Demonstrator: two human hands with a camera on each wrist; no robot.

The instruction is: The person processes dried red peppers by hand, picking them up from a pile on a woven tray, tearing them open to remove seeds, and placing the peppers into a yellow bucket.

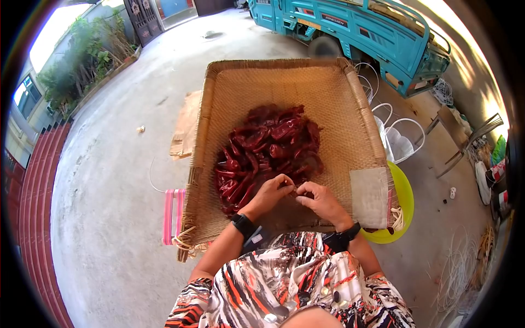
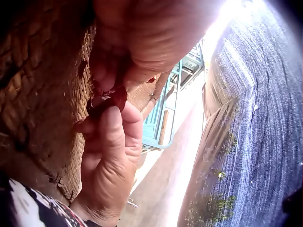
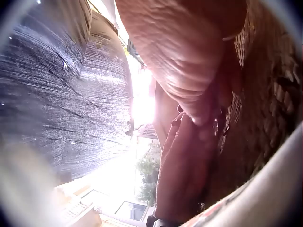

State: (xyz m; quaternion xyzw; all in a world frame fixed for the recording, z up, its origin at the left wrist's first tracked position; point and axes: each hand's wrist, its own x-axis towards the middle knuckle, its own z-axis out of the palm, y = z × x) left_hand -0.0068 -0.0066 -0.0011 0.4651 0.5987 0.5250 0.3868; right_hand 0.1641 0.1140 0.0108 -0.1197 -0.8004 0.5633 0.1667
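A heap of dark red dried chili peppers [image 1: 268,145] lies in the shallow woven basket [image 1: 284,82] before me. At its near edge my left hand [image 1: 268,195] and right hand [image 1: 324,202] meet fingertip to fingertip. Between them is a small piece of dark red chili pepper [image 2: 119,97], pinched by both hands over the woven floor. The left wrist view has the right hand's thumb [image 2: 111,127] pressed against this piece. In the right wrist view the fingers largely hide it.
A yellow-green tub [image 1: 403,197] stands under the basket's right side, with white baskets [image 1: 400,143] behind it. Pink striped material [image 1: 174,216] sits at the left, near a cardboard sheet [image 1: 186,126]. Farther off are a turquoise cargo vehicle [image 1: 355,33] and a metal chair [image 1: 465,136].
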